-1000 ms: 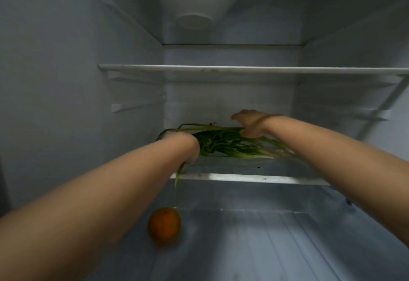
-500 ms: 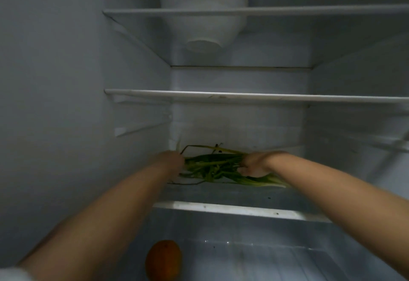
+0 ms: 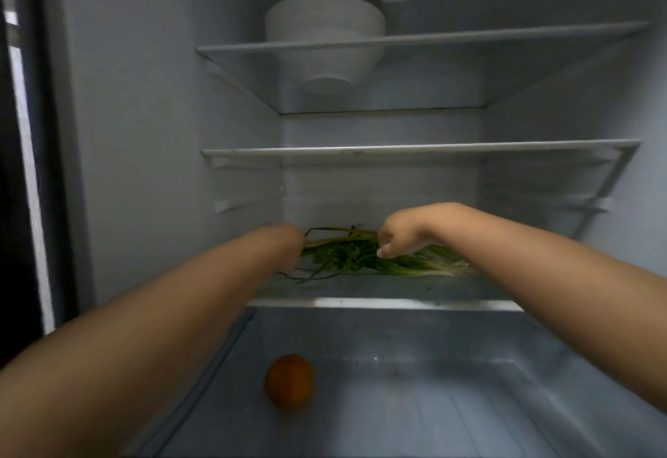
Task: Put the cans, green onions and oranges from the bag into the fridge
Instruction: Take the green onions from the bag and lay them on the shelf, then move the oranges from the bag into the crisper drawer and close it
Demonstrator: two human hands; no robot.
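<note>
A bunch of green onions lies across the lowest glass shelf of the open fridge, white roots to the right. My left hand is at the leafy left end; its fingers are hidden behind the wrist. My right hand arches over the middle of the bunch, fingers curled down onto the stalks. One orange rests in the bottom compartment, front left, below my left forearm. No cans or bag are in view.
A white bowl stands on the top shelf. The middle shelf holds nothing visible. The fridge's left wall is close beside my left arm. A dark gap shows at the far left edge.
Both hands pushed the green onions further back on the shelf. My right wrist has since lifted and arched above the bunch. The view has tilted upward, showing more of the top shelf.
</note>
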